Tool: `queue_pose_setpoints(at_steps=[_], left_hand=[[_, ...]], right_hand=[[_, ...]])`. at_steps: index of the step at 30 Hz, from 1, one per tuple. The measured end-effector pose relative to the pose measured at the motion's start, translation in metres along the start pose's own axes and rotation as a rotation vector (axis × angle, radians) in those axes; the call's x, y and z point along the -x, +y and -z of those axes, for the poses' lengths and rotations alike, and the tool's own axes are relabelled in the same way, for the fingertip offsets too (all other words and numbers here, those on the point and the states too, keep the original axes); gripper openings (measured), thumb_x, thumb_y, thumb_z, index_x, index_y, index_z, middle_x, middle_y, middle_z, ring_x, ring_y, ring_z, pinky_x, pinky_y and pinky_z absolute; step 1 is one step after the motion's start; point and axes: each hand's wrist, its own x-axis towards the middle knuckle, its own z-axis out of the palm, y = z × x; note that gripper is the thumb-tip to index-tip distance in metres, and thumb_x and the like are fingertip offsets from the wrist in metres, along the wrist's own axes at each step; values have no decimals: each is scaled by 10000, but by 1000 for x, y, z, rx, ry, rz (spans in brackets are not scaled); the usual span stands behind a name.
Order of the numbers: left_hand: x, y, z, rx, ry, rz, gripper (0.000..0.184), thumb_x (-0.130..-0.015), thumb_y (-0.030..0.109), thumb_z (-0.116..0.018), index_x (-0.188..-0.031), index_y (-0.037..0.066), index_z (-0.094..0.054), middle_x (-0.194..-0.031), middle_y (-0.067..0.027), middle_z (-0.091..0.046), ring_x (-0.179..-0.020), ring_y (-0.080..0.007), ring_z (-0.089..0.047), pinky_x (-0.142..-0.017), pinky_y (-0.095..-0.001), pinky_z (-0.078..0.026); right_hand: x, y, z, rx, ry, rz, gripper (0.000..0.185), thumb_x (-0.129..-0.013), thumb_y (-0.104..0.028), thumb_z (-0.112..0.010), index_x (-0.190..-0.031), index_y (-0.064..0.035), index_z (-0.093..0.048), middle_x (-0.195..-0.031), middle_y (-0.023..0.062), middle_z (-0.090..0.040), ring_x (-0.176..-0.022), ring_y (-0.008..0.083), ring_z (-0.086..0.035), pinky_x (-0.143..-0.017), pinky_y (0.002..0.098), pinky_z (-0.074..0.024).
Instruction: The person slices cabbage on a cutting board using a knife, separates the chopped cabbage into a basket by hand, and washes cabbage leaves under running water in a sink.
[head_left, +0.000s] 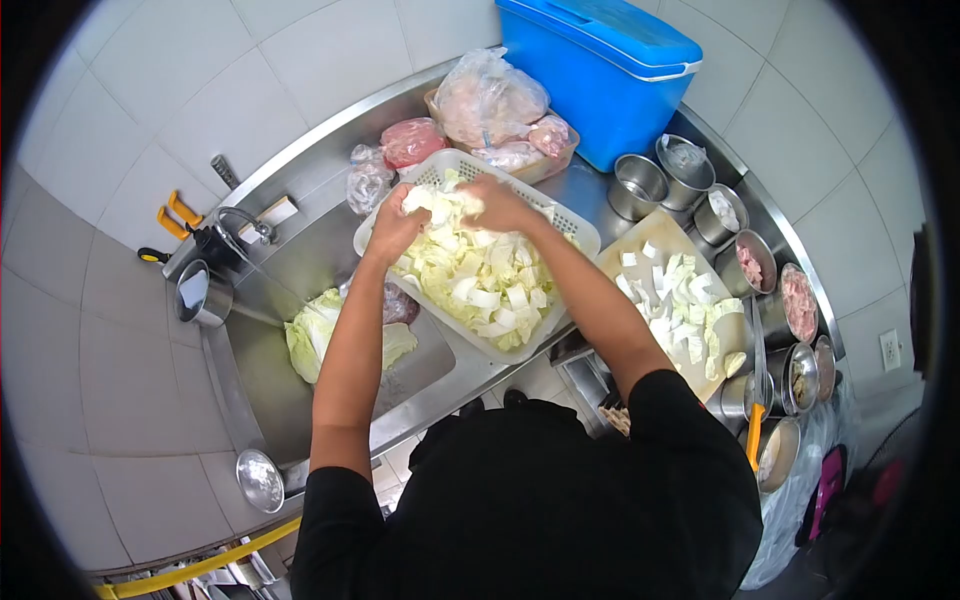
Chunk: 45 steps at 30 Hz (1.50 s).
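Observation:
A white perforated plastic basket [585, 232] spans the sink's edge, heaped with cut napa cabbage pieces [470, 275]. At the basket's far left part, my left hand [398, 226] is closed on some pale pieces. Just to its right, my right hand [492, 206] curls over cabbage in the same heap, slightly blurred, its fingertips partly hidden. More chopped cabbage [685, 310] lies on a cutting board [640, 238] to the right. A larger cabbage piece [315, 335] sits in the sink [262, 375], beside a purplish bagged item [399, 304] partly behind my left forearm.
Water runs from a faucet [262, 228] at the left. Bagged meat [412, 142] and a filled tub [560, 165] stand behind the basket, near a blue cooler [610, 85]. Metal pots [638, 186] line the right side. An orange-handled knife [756, 430] lies across pots beside the board.

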Motion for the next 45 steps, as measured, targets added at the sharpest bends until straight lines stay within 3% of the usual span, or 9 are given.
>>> queue_pose_setpoints(at_steps=[3, 12, 17, 19, 24, 33, 38, 43, 45], left_hand=[[-7, -3, -6, -16, 31, -57, 290, -828, 24, -589, -1117, 53, -606, -896, 0, -634, -737, -70, -559, -631, -233, -453], [0, -9, 19, 9, 84, 105, 354, -816, 91, -663, -1153, -4, -612, -951, -65, -684, -763, -113, -622, -663, -265, -505], [9, -16, 19, -6, 54, 110, 351, -810, 83, -650, -1147, -7, -611, -926, -63, -684, -734, -102, -609, -630, -243, -488], [9, -20, 15, 3, 48, 83, 351, -808, 77, -643, -1148, -6, -610, -912, -57, -682, -725, -98, -603, -619, -238, -482], [12, 0, -8, 58, -6, -3, 350, -787, 26, -633, -1131, -21, -589, -899, -42, -660, -725, -94, -586, -648, -241, -469], [10, 0, -17, 53, -4, 12, 379, -801, 23, -675, -1158, -35, -564, -1002, -91, -668, -843, -125, -628, -733, -270, -511], [31, -20, -4, -13, 7, -30, 403, -792, 34, -705, -1165, -44, -573, -1050, -92, -662, -924, -143, -615, -810, -281, -500], [44, -34, 1, -123, -72, -105, 381, -759, 23, -693, -1122, -57, -611, -1045, -101, -659, -949, -161, -605, -863, -299, -476], [45, -46, -4, -108, -50, -115, 368, -752, 22, -677, -1106, -61, -620, -1029, -110, -660, -935, -169, -608, -862, -300, -475]], right_hand=[[6, -37, -25, 88, -334, -152, 403, -744, -152, -687, -1146, -173, -672, -1358, 220, -415, -1201, 413, -480, -906, 485, -485], [-21, -6, 35, -404, -121, -388, 471, -685, -311, -818, -1031, -23, -684, -1067, 234, -658, -1030, 295, -641, -842, 392, -482], [55, -20, 49, 188, -400, -82, 897, -666, -384, -835, -1428, -174, -411, -1496, 283, -252, -1308, 462, -379, -1006, 476, -433], [88, -42, 31, 258, -462, -369, 835, -708, -289, -803, -1435, -226, -397, -1529, 266, -159, -1315, 506, -333, -1010, 524, -427], [84, -28, 42, 24, -160, -434, 569, -720, -115, -720, -1256, -144, -532, -1167, 243, -479, -1066, 426, -565, -890, 453, -487], [3, -19, 64, -241, -123, -8, 720, -660, -183, -844, -1301, -45, -545, -1164, 174, -637, -1068, 279, -596, -932, 345, -457], [-36, -18, 55, -373, -243, -253, 636, -661, -90, -826, -1251, -63, -588, -1134, 130, -657, -1020, 188, -614, -875, 330, -478], [-35, 12, 17, -482, -315, -199, 406, -703, -91, -775, -1083, -31, -648, -1080, 114, -639, -1055, 236, -588, -867, 340, -482], [-5, 19, -3, 30, -295, -80, 373, -709, -88, -729, -1068, -35, -646, -1113, 185, -624, -1071, 320, -586, -878, 374, -480]])
